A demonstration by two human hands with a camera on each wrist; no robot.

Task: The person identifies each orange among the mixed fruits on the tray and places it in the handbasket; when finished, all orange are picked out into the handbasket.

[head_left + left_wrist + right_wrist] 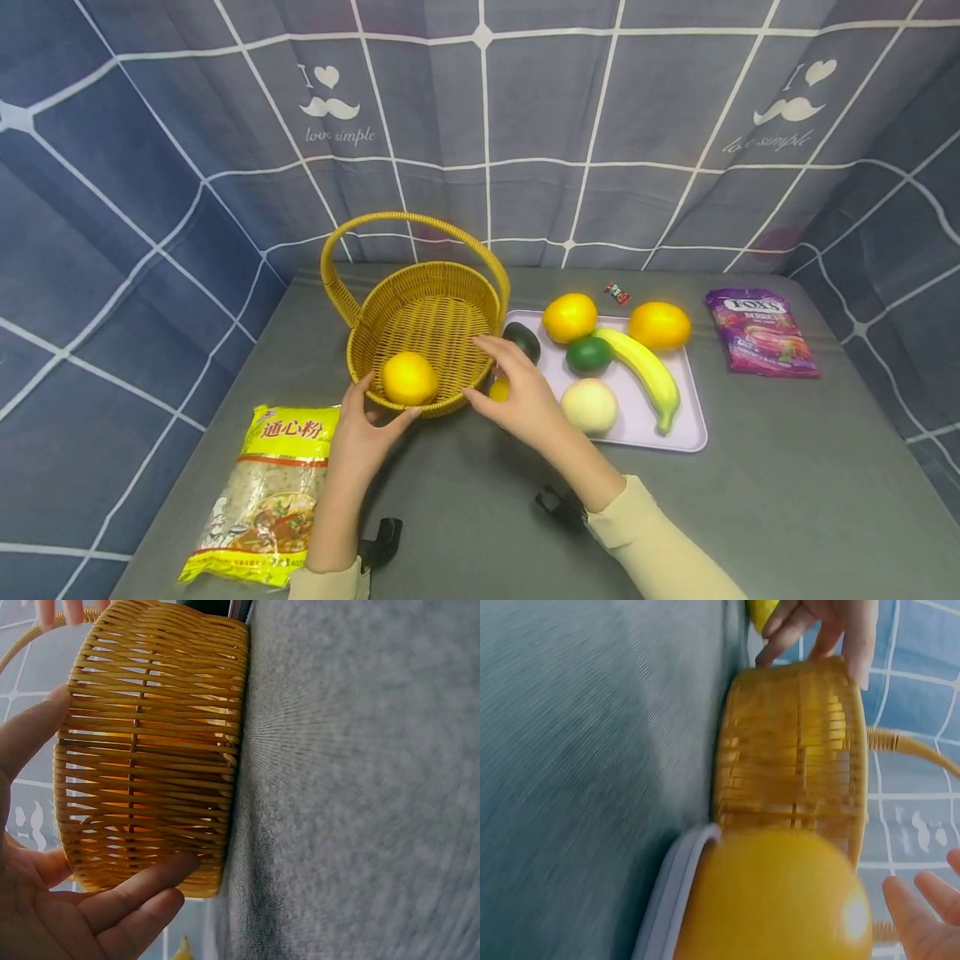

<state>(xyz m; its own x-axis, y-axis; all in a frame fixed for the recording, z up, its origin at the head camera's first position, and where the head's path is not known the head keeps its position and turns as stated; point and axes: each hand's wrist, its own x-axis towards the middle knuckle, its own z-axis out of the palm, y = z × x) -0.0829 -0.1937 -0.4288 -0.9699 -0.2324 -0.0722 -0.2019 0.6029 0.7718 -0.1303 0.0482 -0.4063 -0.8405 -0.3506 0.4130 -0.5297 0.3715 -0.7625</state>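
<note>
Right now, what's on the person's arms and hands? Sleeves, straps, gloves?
Both hands are bare, no gloves: left hand, right hand. Cream long sleeves are pushed back from the wrists. A black strap-mounted device sits at each wrist.

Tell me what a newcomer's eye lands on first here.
The yellow woven wicker basket at the centre of the grey table, one round yellow fruit inside. Both hands touch its near rim: left hand, right hand. To its right, the lilac tray holds fruit.

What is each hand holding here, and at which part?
Both hands, the left hand and right hand, touch the wicker basket at its near wall, on opposite sides; fingers look straight, no closed grip.
</note>
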